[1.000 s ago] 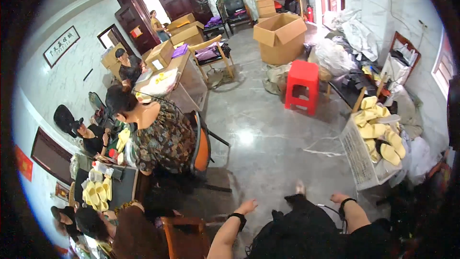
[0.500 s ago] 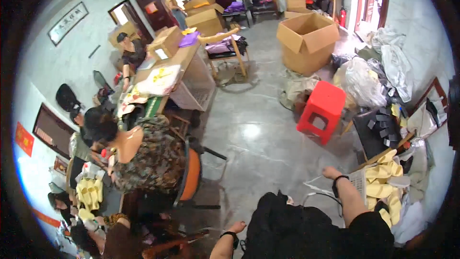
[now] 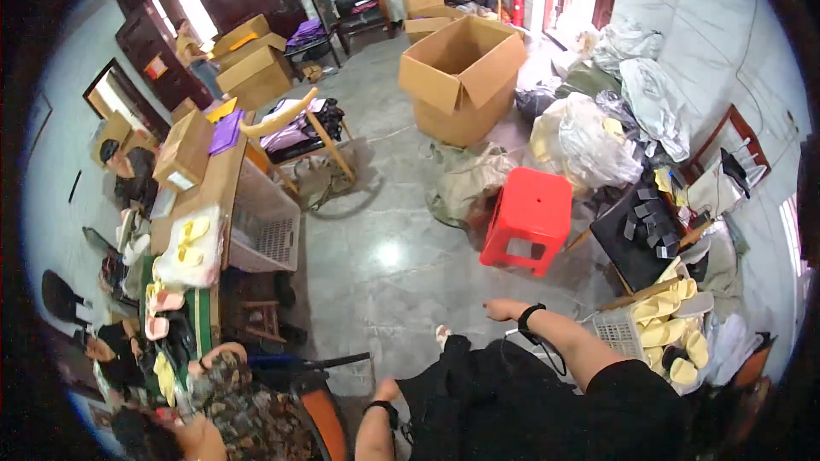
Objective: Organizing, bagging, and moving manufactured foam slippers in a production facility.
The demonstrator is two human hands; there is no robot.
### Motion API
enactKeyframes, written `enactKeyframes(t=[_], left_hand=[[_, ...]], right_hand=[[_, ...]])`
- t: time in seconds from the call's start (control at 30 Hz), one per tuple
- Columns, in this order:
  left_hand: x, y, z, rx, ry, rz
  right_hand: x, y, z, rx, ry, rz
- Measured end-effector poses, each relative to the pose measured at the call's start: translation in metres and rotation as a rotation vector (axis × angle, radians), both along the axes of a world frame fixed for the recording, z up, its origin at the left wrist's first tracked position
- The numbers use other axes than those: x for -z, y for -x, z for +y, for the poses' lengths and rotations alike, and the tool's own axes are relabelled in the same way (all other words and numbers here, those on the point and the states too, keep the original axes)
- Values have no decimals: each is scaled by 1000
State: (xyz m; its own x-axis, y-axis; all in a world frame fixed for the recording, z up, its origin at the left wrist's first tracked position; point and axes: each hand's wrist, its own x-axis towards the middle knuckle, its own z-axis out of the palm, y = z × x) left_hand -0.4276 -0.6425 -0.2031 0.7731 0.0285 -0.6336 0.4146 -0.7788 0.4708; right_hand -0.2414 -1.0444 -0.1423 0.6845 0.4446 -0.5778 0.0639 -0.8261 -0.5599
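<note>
My right hand (image 3: 504, 310) is held out over the grey floor, just below a red plastic stool (image 3: 531, 205) and not touching it. Its fingers look curled, and nothing shows in them. A dark band circles that wrist. Lower and to the left, my left hand (image 3: 387, 390) hangs beside my black clothing, its fingers mostly out of sight. To the right of my right forearm stands a pale plastic basket (image 3: 617, 335) holding several yellow slippers (image 3: 658, 307).
An open cardboard box (image 3: 461, 85) stands beyond the stool, beside plastic bags (image 3: 585, 141). A dark-topped seat with small black blocks (image 3: 649, 222) is at right. Co-workers sit along the worktable (image 3: 226, 196) at left; an orange chair back (image 3: 320, 427) is near my left arm.
The view has turned right and moved forward, so the worktable and co-workers sit further left. The red stool appears closer. My right hand has swung leftward across the view.
</note>
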Motion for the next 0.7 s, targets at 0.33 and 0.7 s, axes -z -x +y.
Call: enactKeyframes(t=[0.33,0.7], left_hand=[[-70,-172,-16,304,-29,71],[-22,-216,-126,-376,478,488]], right_hand=[[-15,-128,-10,27,77,98],[85,-376,4,-638,348,-164]])
